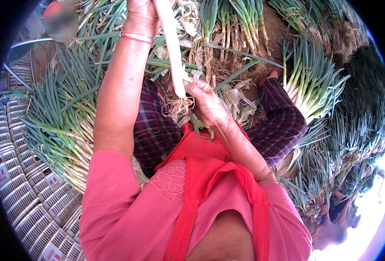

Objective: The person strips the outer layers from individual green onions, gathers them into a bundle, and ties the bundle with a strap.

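My left hand point(142, 13) grips a large green onion point(170, 44) near the top edge of the view, where the fingers are partly cut off. The bare white stalk slants down, its stringy roots point(179, 106) hanging above my lap. At the lower end of the stalk, my right hand point(208, 101) has its fingers closed against its side. Loose white shreds of skin stick out beside those fingertips. Peeled skins point(241, 104) and cut green leaves litter the ground between my legs. Several unpeeled onions point(234, 36) with brown roots lie just beyond.
A heap of green onions point(61, 124) lies at my left, next to stacked white plastic crates point(29, 195). Paler stalks in a bunch point(305, 81) rest by my right leg. More onion piles point(352, 130) line the right side. Another person point(334, 225) is partly visible at lower right.
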### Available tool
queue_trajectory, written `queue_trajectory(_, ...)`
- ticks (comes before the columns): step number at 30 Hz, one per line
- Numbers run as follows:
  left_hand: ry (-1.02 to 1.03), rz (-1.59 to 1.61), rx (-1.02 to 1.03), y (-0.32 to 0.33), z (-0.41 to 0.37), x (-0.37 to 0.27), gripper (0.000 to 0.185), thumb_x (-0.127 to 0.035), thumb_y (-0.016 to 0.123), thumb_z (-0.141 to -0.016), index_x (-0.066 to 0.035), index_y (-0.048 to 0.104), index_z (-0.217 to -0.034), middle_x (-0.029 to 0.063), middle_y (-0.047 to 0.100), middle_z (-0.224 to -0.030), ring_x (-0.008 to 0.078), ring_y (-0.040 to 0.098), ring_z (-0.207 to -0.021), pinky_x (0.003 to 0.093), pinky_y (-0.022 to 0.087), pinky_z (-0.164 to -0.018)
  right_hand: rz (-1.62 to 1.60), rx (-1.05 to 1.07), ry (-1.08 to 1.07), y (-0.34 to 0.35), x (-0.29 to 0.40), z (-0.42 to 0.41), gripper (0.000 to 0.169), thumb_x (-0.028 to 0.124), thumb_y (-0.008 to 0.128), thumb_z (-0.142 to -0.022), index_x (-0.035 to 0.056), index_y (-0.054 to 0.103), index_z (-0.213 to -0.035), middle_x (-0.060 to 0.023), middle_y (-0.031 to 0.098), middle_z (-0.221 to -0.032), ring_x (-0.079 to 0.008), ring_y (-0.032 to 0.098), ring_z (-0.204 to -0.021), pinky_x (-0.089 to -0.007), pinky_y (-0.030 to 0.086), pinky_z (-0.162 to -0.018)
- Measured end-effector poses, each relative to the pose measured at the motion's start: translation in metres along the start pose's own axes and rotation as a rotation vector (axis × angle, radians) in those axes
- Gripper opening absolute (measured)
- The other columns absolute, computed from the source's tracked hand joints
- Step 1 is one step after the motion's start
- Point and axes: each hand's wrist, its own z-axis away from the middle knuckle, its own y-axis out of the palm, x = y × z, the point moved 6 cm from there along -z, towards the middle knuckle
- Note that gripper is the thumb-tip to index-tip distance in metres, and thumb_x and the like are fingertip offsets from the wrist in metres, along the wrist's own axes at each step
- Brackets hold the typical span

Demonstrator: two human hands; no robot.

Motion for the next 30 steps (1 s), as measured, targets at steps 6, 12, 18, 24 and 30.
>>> queue_trajectory(6,-0.241,-0.092,0.236,-0.002,0.000,-0.030,0.011,-0.009,0.047,-0.091,0.000,0.044,-0.097,-0.0013,0.038,-0.059,0.0066,0.035,-0.045,0.0213,0.040,-0.046,0.397,0.326,0.178,0.010,-0.041,-0.002,0.030,0.028,0.061,-0.085,0.0047,0.065,-0.103,-0.0031,0.068,-0.088,-0.0133,0.059,-0.073,-0.0320,0.049,-0.067)
queue_trajectory(12,-0.158,-0.022,0.066,-0.002,-0.012,0.024,0.035,-0.006,0.032,-0.099,0.006,0.038,-0.132,-0.0003,0.034,-0.053,0.0062,0.028,-0.037,0.0192,0.028,-0.029,1.539,-0.273,-0.238,-0.059,0.030,0.024,0.039,0.030,0.057,-0.086,0.0024,0.059,-0.114,-0.0208,0.065,-0.085,-0.0370,0.065,-0.079,-0.0451,0.051,-0.069)
queue_trajectory(18,-0.256,-0.134,0.156,0.005,-0.049,0.142,0.046,-0.008,0.037,-0.097,-0.001,0.028,-0.141,-0.0006,0.034,-0.059,0.0045,0.030,-0.039,0.0188,0.028,-0.030,1.100,-0.315,-0.899,-0.016,0.131,0.113,0.036,0.021,0.065,-0.085,0.0007,0.055,-0.112,-0.0217,0.062,-0.087,-0.0356,0.064,-0.084,-0.0428,0.050,-0.073)
queue_trajectory(24,-0.449,-0.261,0.371,0.016,-0.107,0.338,0.043,-0.033,0.043,-0.099,-0.007,0.041,-0.133,-0.0047,0.034,-0.066,0.0048,0.032,-0.049,0.0173,0.029,-0.040,1.234,-0.864,-1.044,-0.094,0.212,0.199,0.024,0.015,0.067,-0.082,0.0001,0.058,-0.098,-0.0138,0.063,-0.079,-0.0268,0.065,-0.072,-0.0363,0.051,-0.064)
queue_trajectory(30,-0.302,-1.091,0.356,-0.022,-0.125,0.467,0.043,-0.042,0.052,-0.094,-0.001,0.048,-0.107,-0.0001,0.048,-0.070,0.0074,0.050,-0.063,0.0216,0.045,-0.054,1.179,-1.267,-0.842,-0.206,0.282,0.272,0.020,0.020,0.059,-0.088,0.0011,0.055,-0.085,-0.0099,0.063,-0.069,-0.0175,0.059,-0.054,-0.0321,0.048,-0.047)
